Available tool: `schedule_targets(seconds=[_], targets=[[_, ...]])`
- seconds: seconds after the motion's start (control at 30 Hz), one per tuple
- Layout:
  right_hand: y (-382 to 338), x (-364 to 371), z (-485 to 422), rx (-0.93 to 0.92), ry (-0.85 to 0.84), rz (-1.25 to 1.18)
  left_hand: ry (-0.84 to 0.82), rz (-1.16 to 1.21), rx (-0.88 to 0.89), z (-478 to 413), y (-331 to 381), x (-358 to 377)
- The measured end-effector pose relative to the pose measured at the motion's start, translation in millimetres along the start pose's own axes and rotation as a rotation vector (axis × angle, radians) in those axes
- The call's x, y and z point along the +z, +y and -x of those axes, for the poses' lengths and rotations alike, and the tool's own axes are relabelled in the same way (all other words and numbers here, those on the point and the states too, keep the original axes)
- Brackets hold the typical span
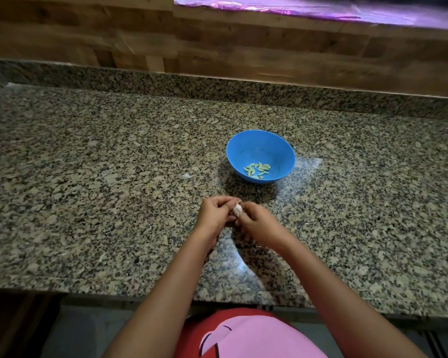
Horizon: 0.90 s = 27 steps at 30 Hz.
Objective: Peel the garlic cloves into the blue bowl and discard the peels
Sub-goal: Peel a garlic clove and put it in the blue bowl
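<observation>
A blue bowl [260,140] stands on the granite counter, with several pale peeled garlic cloves [258,169] at its bottom. In front of it, both hands meet over the counter. My left hand [215,215] and my right hand [259,223] pinch one white, papery unpeeled garlic clove [237,210] between their fingertips. The clove is partly hidden by the fingers.
A small white scrap of peel [186,176] lies on the granite counter [88,202] left of the bowl; another pale scrap [102,256] lies nearer the front edge. A wooden wall panel [217,47] rises behind the counter's raised back ledge.
</observation>
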State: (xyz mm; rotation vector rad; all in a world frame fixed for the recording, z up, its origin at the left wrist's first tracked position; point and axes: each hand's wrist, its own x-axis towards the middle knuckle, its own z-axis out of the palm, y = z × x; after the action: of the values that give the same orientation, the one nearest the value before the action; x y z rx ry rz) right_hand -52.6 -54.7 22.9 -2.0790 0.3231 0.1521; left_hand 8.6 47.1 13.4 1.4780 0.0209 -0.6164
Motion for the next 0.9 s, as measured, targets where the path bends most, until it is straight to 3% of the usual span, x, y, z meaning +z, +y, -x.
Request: schedule_targets(seconds=[0.2, 0.43, 0.6, 0.77, 0.9], targets=[[1.5, 2.4, -4.7, -0.005, 0.135, 0.215, -0.012, 0.027, -0.015, -2.2, 0.2, -0.1], [0.7, -9.8, -8.4, 0.073, -0.034, -0.102, -0.078, 0.071, -0.050, -2.2, 6.7, -10.5], [0.5, -9.4, -9.9, 0.082, 0.005, -0.085, -0.109, -0.178, 0.001, -1.7, 11.3, -17.7], [0.7, -7.9, -5.8, 0.143, 0.028, -0.236, 0.079, -0.777, 0.129, -1.9, 20.3, -28.8], [-4.5, -8.1, 0.0, 0.193, -0.053, -0.454, 0.089, -0.872, 0.177, -3.4, 26.3, -26.9]])
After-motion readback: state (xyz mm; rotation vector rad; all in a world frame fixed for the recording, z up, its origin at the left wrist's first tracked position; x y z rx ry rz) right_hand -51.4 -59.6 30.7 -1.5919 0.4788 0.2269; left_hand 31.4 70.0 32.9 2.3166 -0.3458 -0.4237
